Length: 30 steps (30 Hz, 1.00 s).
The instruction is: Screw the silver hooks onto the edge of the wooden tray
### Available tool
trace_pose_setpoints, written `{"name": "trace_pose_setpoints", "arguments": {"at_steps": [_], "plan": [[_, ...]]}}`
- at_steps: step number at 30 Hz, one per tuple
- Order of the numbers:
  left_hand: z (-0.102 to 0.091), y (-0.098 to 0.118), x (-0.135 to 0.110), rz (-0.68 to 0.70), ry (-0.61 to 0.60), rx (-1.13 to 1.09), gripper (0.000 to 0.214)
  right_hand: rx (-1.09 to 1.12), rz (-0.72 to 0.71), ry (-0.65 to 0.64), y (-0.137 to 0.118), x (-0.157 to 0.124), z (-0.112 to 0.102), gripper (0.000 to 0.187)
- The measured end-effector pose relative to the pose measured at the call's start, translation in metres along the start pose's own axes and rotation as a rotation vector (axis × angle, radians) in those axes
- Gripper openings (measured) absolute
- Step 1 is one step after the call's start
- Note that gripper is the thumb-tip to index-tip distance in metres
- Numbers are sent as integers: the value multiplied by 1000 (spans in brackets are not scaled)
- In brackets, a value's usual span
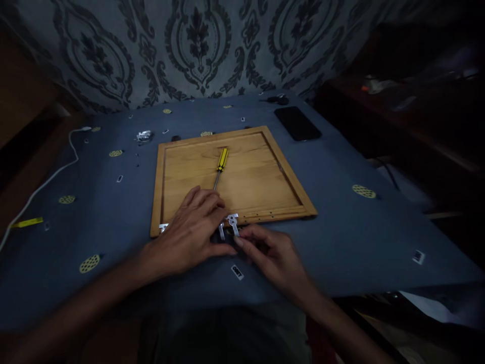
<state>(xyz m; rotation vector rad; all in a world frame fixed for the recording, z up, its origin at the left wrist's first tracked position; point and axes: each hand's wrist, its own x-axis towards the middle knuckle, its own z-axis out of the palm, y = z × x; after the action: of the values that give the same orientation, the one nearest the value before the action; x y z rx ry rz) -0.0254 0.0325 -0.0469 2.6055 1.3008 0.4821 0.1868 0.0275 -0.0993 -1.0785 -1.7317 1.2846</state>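
Note:
A square wooden panel [265, 172] with a raised frame lies on a blue cloth. A yellow and black screwdriver [220, 164] rests on the middle of the panel. At the panel's near edge sits a small metal hinge [232, 223]. My left hand [191, 232] lies over the near edge, fingers curled down onto the hinge. My right hand [273, 255] pinches the hinge from the near right side. A second metal piece [163, 228] peeks out at the panel's near left corner.
A black phone [297, 123] lies at the far right of the blue cloth [341, 222]. A white cable [56, 172] runs along the left. Small metal parts [144, 135] and screws are scattered behind the panel. Patterned wallpaper stands behind.

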Motion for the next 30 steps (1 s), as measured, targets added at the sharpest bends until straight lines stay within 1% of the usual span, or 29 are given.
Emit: {"name": "trace_pose_setpoints", "arguments": {"at_steps": [7, 14, 23, 30], "plan": [[0, 6, 3, 4, -3, 23, 45, 15, -1, -18, -1, 1, 0, 19], [-2, 8, 4, 14, 4, 45, 43, 39, 18, -25, -1, 2, 1, 20], [-1, 12, 4, -21, -1, 47, 39, -15, 31, -46, -7, 2, -1, 32], [1, 16, 6, -65, 2, 49, 33, -55, -3, -29, -8, 1, -1, 30]]}}
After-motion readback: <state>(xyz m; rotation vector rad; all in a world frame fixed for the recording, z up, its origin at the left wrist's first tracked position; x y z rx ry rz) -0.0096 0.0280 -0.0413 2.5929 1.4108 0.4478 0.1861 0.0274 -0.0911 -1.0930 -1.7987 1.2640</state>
